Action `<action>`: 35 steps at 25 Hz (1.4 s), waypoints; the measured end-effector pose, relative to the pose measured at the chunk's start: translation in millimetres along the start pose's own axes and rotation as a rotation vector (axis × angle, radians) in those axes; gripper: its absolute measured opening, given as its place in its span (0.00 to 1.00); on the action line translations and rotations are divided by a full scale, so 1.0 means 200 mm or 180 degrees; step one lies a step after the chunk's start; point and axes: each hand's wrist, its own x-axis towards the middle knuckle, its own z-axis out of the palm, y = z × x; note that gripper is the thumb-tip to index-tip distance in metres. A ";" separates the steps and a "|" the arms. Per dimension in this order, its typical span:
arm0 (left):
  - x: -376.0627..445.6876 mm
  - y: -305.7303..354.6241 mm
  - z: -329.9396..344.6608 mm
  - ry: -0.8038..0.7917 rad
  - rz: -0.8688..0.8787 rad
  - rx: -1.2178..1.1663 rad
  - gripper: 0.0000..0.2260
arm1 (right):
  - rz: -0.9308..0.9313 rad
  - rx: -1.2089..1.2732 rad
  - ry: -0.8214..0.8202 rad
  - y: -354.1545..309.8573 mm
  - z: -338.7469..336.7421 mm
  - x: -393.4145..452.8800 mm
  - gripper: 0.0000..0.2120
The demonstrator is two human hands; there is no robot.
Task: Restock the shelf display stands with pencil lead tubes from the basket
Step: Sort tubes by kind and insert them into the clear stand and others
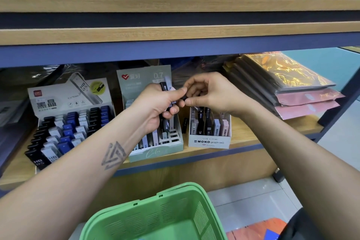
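Bare, sleeveless forearms, a triangular line tattoo (113,154) on the left.

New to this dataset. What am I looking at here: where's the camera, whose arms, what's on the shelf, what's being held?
There is no robot: one picture, from a wide-angle camera worn on a person's head, looking forward and down at their two bare arms.

The left hand grips a bunch of pencil lead tubes. The right hand pinches one small dark tube between thumb and forefinger, next to the bunch.

On the wooden shelf stand three display stands: a black-and-blue HB 0.5 stand on the left, a pale green 0.7 stand in the middle, directly under the hands, and a white MONO graph MG box on the right. Wrapped flat packs are stacked further right.

At the bottom is the green basket.
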 end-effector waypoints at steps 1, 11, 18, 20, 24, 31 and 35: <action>0.00 0.00 0.00 -0.0007 -0.0015 -0.0094 0.08 | 0.0017 -0.0099 0.0056 0.01 -0.03 0.01 0.15; 0.01 0.04 -0.01 -0.0170 -0.0345 -0.0572 0.10 | 0.0155 -0.1228 0.1802 0.19 -0.17 0.05 0.10; 0.01 0.03 -0.03 -0.0215 -0.0349 -0.0516 0.10 | 0.0015 -0.1682 0.1594 0.27 -0.07 0.11 0.07; 0.01 0.03 -0.04 -0.0230 -0.0349 -0.0504 0.10 | 0.0098 -0.1720 0.1548 0.28 -0.05 0.12 0.07; 0.01 0.03 -0.04 -0.0220 -0.0330 -0.0469 0.10 | 0.0217 -0.1858 0.1458 0.30 0.00 0.12 0.07; -0.01 0.02 -0.02 -0.0385 -0.0486 -0.0429 0.13 | 0.0214 -0.2152 0.1341 0.33 0.03 0.12 0.09; -0.01 0.01 0.00 -0.0503 -0.0674 -0.0549 0.20 | 0.0235 -0.1838 0.1503 0.25 0.02 0.08 0.09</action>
